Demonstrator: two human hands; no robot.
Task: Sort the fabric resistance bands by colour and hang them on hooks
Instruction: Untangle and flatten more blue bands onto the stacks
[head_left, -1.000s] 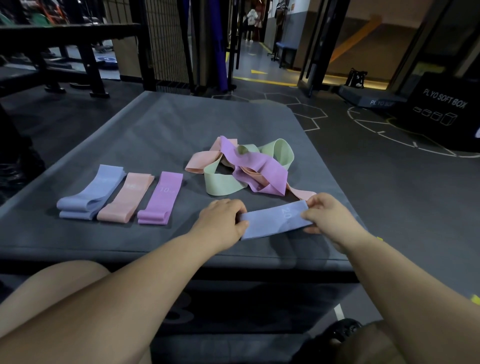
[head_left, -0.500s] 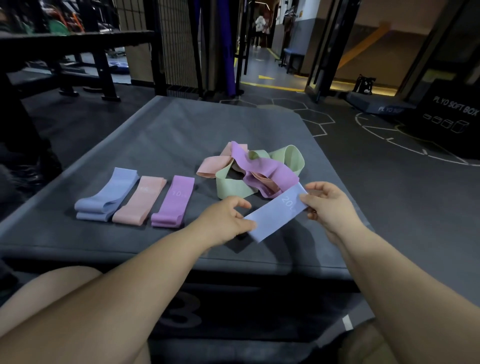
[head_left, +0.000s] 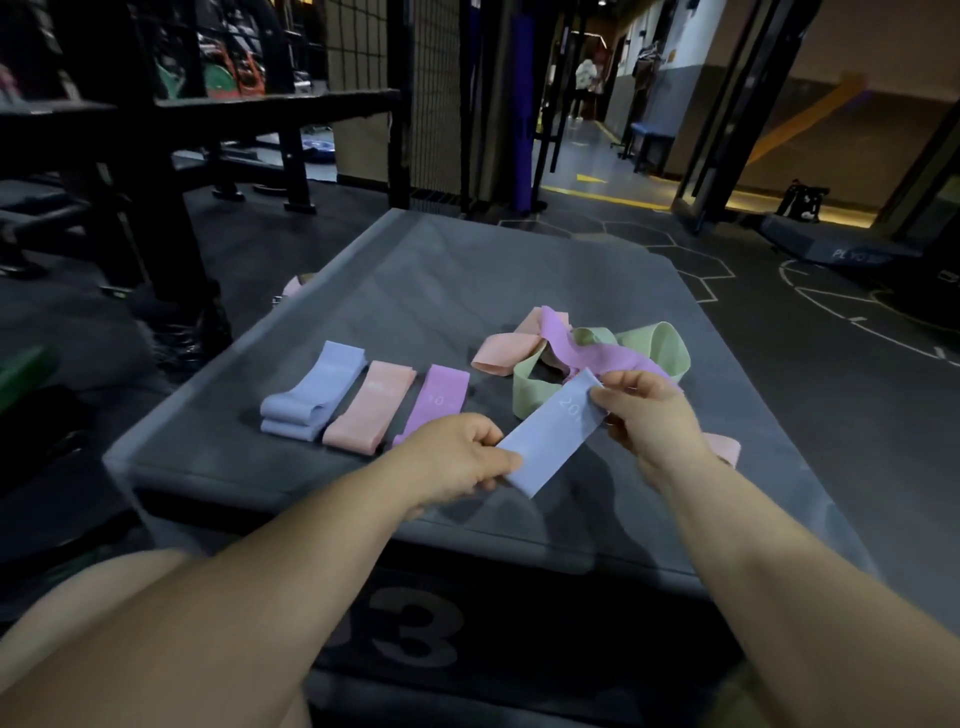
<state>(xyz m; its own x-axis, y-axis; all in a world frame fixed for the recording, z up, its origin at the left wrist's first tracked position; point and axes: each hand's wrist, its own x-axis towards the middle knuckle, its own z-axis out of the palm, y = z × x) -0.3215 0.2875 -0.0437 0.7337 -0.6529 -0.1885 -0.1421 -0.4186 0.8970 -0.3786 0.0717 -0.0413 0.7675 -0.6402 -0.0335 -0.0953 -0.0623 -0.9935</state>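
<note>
one blue band held in both grips

my left grip (head_left: 457, 460) pinches the near end of a light blue band (head_left: 550, 436). my right grip (head_left: 649, 415) pinches the far end. the band is pulled flat between them. it slants up to the right, a little above the grey surface (head_left: 467, 280). white print that starts with "20" shows on it, next to my right thumb.

three folded bands lie in a row on the surface to the left, side by side. first comes the folded blue band (head_left: 317, 395), then the folded pink band (head_left: 371, 408), then the folded purple band (head_left: 436, 400). the purple one is nearest my left grip, and my knuckles hide its near end.

behind the band i hold there is a messy pile. a loose purple band (head_left: 587, 353) lies across a loose green band (head_left: 660, 343), and a loose pink band (head_left: 501, 353) sticks out on the left side of the pile. a bit of pink (head_left: 724, 449) peeks out past my right wrist. i cannot tell which band it is part of.

the dark front of the box under the surface has a big "03" (head_left: 410, 623) on it.
</note>
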